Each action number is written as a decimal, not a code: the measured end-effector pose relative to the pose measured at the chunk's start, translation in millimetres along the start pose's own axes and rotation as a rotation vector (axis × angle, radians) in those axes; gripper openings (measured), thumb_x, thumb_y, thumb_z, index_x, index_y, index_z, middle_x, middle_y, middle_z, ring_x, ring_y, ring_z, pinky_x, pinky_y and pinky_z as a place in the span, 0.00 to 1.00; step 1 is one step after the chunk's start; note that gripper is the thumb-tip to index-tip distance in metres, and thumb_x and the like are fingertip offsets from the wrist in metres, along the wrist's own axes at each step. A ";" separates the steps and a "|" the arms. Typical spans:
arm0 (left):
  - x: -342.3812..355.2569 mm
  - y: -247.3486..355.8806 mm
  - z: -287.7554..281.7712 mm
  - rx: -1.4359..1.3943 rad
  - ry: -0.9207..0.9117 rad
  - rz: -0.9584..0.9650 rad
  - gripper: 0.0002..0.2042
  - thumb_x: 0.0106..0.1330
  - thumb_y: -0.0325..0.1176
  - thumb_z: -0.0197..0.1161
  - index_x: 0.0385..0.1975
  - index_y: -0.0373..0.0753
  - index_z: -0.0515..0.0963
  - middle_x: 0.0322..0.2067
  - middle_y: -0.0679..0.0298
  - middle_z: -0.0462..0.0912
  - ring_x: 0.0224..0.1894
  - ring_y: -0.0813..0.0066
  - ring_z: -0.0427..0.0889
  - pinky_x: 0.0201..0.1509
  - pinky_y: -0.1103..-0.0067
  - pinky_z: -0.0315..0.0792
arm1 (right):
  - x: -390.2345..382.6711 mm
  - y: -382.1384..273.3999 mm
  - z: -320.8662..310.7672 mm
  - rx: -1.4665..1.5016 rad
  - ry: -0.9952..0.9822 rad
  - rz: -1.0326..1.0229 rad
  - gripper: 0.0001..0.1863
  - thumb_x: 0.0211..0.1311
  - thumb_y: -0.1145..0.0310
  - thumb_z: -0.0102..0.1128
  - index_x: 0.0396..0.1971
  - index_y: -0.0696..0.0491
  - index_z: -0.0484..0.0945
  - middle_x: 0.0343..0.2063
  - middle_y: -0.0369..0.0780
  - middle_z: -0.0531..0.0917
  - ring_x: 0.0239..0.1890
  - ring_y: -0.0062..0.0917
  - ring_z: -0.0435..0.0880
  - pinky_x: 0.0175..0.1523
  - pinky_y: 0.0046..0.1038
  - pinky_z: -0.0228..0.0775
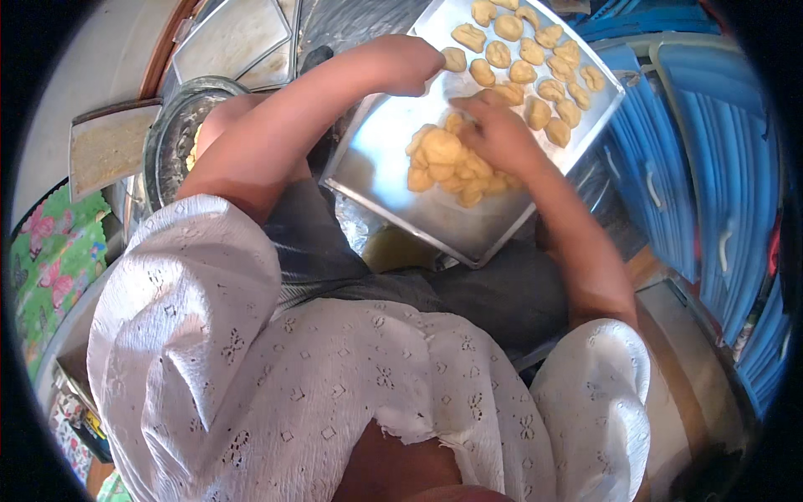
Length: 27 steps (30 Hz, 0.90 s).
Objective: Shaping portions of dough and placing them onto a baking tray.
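Metal tray (493, 230) at my knees (502, 284), probably for reach: dough heap (439, 149) near, dough pieces (510, 28) spaced beyond. Right hand (504, 140) on heap, left hand (414, 67) beside pieces; can't tell either grip.

The tray (477, 230) lies before the person's lap (502, 289), with a heap of dough lumps (442, 151) on its nearer half and separate lumps (523, 72) spread over its far right part. A basin (154, 159) sits left of the tray, panels (230, 42) lie behind the basin, and a cloth (58, 268) lies farther left, nearer the person. Plastic stacks (661, 167) stand to the tray's right.
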State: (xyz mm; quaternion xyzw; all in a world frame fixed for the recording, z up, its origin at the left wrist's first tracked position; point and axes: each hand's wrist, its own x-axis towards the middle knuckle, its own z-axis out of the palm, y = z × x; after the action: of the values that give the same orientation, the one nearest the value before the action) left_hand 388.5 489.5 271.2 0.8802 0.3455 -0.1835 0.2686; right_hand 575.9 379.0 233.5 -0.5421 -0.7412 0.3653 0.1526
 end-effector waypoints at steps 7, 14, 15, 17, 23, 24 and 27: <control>4.4 -17.1 7.3 -0.006 0.015 0.003 0.09 0.46 0.30 0.60 0.27 0.37 0.73 0.25 0.54 0.78 0.32 0.54 0.78 0.35 0.65 0.70 | 28.0 -9.9 8.6 0.226 0.132 0.074 0.11 0.48 0.73 0.61 0.33 0.56 0.77 0.29 0.43 0.80 0.32 0.33 0.80 0.38 0.29 0.73; 14.4 -27.3 22.3 -0.197 0.152 0.048 0.12 0.48 0.29 0.59 0.35 0.39 0.77 0.34 0.55 0.81 0.39 0.56 0.79 0.40 0.67 0.73 | 45.6 -5.6 16.7 0.250 0.346 0.059 0.11 0.49 0.73 0.63 0.33 0.57 0.74 0.29 0.42 0.79 0.31 0.30 0.81 0.37 0.28 0.73; 14.6 -22.7 25.0 -0.214 0.168 0.063 0.14 0.49 0.31 0.60 0.37 0.38 0.76 0.34 0.55 0.81 0.39 0.56 0.79 0.41 0.67 0.73 | 42.9 -8.9 12.9 0.183 0.339 0.105 0.12 0.48 0.72 0.64 0.34 0.57 0.74 0.30 0.42 0.80 0.31 0.30 0.81 0.37 0.28 0.73; 15.9 -16.7 27.3 -0.252 0.145 0.067 0.15 0.49 0.32 0.60 0.39 0.38 0.76 0.34 0.54 0.81 0.40 0.55 0.79 0.42 0.67 0.72 | 36.2 -13.1 9.8 0.073 0.263 0.098 0.13 0.47 0.72 0.64 0.34 0.56 0.73 0.30 0.42 0.80 0.31 0.30 0.81 0.36 0.28 0.73; 16.8 -20.4 32.1 -0.273 0.154 0.160 0.17 0.50 0.33 0.60 0.40 0.36 0.74 0.32 0.50 0.80 0.38 0.52 0.78 0.42 0.65 0.71 | 30.3 2.9 -8.3 0.182 0.168 0.146 0.13 0.44 0.73 0.65 0.32 0.55 0.74 0.29 0.41 0.80 0.30 0.28 0.81 0.36 0.27 0.73; 16.3 -20.9 27.8 -0.224 0.119 0.113 0.15 0.49 0.33 0.61 0.38 0.36 0.75 0.31 0.51 0.80 0.38 0.52 0.79 0.42 0.65 0.71 | 28.7 5.7 -15.0 0.155 0.194 0.142 0.12 0.44 0.73 0.65 0.31 0.56 0.75 0.28 0.41 0.80 0.30 0.27 0.81 0.35 0.27 0.73; 12.2 -19.7 17.2 -0.120 0.052 0.004 0.12 0.49 0.34 0.62 0.33 0.36 0.76 0.29 0.51 0.80 0.36 0.52 0.79 0.40 0.65 0.71 | 24.0 7.2 -17.1 0.175 0.290 0.191 0.08 0.46 0.74 0.64 0.28 0.56 0.76 0.26 0.41 0.79 0.28 0.28 0.80 0.35 0.28 0.72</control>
State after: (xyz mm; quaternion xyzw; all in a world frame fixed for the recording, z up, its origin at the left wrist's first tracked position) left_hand 380.6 497.6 244.6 0.8676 0.3612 -0.1389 0.3123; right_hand 582.7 408.5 236.0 -0.6416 -0.6222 0.3592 0.2687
